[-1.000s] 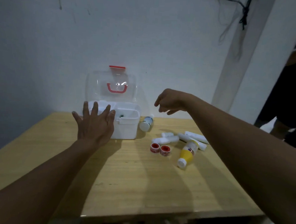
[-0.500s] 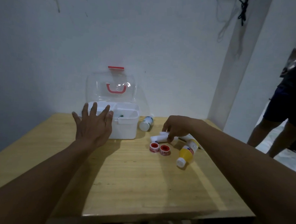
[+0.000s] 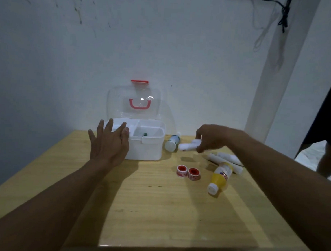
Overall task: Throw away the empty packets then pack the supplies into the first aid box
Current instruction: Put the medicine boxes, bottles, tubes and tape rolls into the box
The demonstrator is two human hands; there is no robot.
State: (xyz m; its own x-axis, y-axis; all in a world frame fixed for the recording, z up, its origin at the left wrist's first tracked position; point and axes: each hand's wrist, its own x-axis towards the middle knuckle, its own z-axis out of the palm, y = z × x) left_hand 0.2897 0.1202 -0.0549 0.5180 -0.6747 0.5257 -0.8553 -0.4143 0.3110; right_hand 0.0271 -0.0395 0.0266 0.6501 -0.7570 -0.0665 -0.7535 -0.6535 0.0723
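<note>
The white first aid box [image 3: 150, 149] stands at the back of the wooden table, its clear lid [image 3: 135, 103] with a red handle raised. My left hand [image 3: 108, 144] rests flat against the box's left front, fingers spread. My right hand [image 3: 212, 138] hovers right of the box, closed on white bandage rolls [image 3: 187, 146] lifted off the table. More white rolls [image 3: 223, 158] lie under my right forearm. Two red tape rolls [image 3: 188, 171] and a yellow bottle [image 3: 220, 177] lie on the table. A white bottle [image 3: 172, 143] lies beside the box.
The wooden table [image 3: 158, 209] ends at a near edge at the bottom of the view. A white wall stands right behind the box. Another person's dark clothing and leg [image 3: 327, 131] show at the far right.
My right hand came down onto the white rolls, closed on some, and has lifted them leftward toward the box. My left hand has stayed on the box.
</note>
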